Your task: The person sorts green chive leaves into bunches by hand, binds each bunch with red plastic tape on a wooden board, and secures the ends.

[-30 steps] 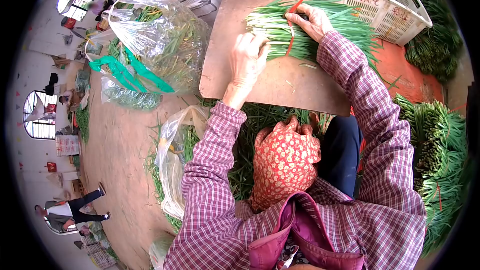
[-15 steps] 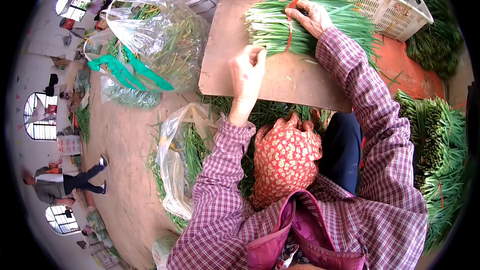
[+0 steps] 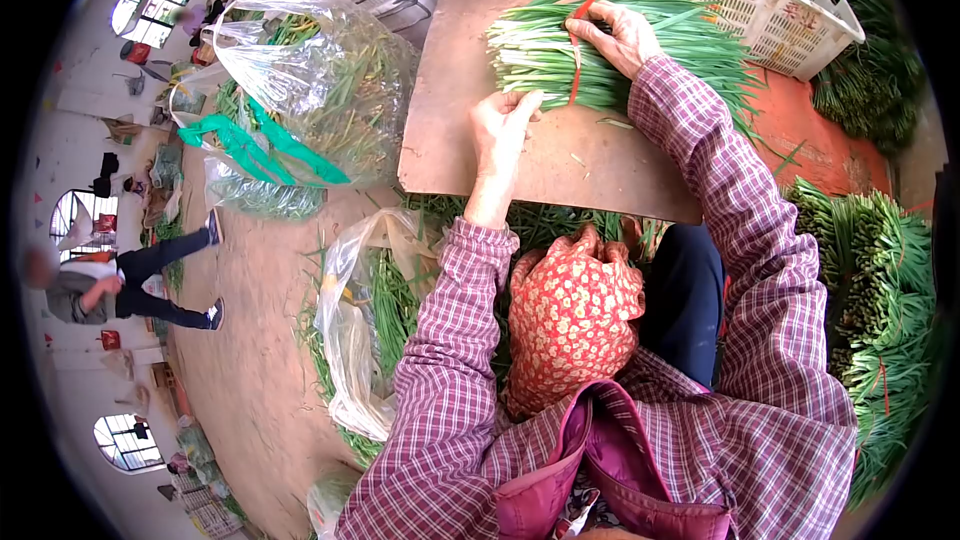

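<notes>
A bundle of long green stalks (image 3: pixel 550 55) lies across a brown board (image 3: pixel 450 100), its pale cut ends toward the left. Around its middle runs a red tie (image 3: pixel 576 68), with one end sticking up past the top edge. My right hand (image 3: pixel 620 37) pinches the red tie at the upper side of the bundle, thumb and forefinger together. At the bundle's lower left edge is my left hand (image 3: pixel 502 125), thumb and forefinger closed together; what lies between them is too small to make out.
White plastic crate (image 3: pixel 765 20) at the back right. Tied green bundles (image 3: pixel 880 320) lie at the right. A clear bag of trimmings (image 3: pixel 340 90) stands left of the board, another open bag (image 3: pixel 350 330) below it. A person (image 3: pixel 130 280) walks at the far left.
My left hand has come off the stalks' left part and moved down to the bundle's lower edge. My right hand stays on the tie. The person at the far left has moved upward in view.
</notes>
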Motion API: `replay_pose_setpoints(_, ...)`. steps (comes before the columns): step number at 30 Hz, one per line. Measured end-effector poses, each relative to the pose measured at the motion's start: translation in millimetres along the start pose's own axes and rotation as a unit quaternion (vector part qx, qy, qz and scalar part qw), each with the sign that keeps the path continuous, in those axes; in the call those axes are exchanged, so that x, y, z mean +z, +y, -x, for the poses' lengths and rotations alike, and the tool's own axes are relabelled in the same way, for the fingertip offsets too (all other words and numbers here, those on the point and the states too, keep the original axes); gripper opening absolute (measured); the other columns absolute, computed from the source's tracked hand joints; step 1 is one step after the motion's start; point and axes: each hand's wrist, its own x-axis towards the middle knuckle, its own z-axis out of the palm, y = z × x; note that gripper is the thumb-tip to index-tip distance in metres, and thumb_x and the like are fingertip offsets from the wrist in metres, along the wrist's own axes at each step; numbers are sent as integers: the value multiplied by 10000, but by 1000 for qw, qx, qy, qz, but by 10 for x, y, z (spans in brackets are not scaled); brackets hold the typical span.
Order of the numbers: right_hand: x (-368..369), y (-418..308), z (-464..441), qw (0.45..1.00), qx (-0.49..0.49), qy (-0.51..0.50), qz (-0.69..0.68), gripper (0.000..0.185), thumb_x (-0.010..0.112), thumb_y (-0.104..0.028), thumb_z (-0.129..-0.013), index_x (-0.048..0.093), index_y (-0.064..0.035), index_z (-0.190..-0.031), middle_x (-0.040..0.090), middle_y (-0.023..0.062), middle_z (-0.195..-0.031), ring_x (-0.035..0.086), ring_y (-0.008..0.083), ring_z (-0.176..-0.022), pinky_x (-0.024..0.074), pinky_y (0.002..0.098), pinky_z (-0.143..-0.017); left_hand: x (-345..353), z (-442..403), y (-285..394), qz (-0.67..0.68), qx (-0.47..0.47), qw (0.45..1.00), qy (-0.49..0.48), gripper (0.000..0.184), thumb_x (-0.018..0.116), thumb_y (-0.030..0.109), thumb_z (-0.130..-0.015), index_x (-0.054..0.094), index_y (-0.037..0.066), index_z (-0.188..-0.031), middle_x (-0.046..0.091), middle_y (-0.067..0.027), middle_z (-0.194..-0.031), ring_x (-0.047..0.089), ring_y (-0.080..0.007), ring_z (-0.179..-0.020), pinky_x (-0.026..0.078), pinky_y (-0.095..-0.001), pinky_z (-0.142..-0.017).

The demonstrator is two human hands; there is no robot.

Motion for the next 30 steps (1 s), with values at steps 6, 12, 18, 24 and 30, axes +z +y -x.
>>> replay_pose_setpoints(6, -14, -15, 1, 1000, 1, -8, -2, 365, 609, -391, -858, 686, -77, -1027, 671, 145, -997, 633, 286, -956, 471, 364, -848, -93, -90, -109, 97, -28, 995, -15, 130, 715, 136, -797, 645, 27, -803, 610, -13, -655, 492, -49, -479, 360, -180, -400)
replay_pose_setpoints(12, 3, 8, 1, 1000, -9, -8, -4, 360, 612, -390, -856, 687, -82, -1028, 668, 148, -994, 631, 288, -947, 472, 365, -844, -306, -135, -133, 117, -33, 993, 9, 137, 721, 103, -778, 625, 21, -832, 613, -33, -656, 514, -70, -501, 390, -192, -415)
replay_pose_setpoints(18, -4, 51, 61, 999, -3, -18, -49, 323, 651, -353, -836, 691, -83, -1009, 661, 134, -992, 628, 275, -946, 473, 356, -843, -440, -120, 566, -324, 285, 900, 60, 602, 795, 316, -685, 550, -10, -1127, 574, -141, -1072, 560, -223, -925, 459, -350, -788)
replay_pose_setpoints(24, 49, 117, 137, 998, -39, 18, -41, 291, 667, -343, -812, 696, -89, -951, 636, 118, -919, 613, 293, -903, 472, 377, -800, -65, -1221, 962, -397, 252, 870, -147, 916, 656, 582, -720, 427, -81, -1309, 477, -265, -1307, 465, -337, -1233, 358, -385, -1028)
replay_pose_setpoints(30, 41, -29, 201, 998, -35, 41, -21, 273, 658, -345, -812, 699, -104, -934, 638, 116, -930, 602, 314, -915, 471, 404, -809, 216, -1878, 641, -523, 119, 818, -208, 557, 480, 475, -911, 570, -18, -1155, 596, -173, -1149, 531, -237, -1126, 385, -334, -961)
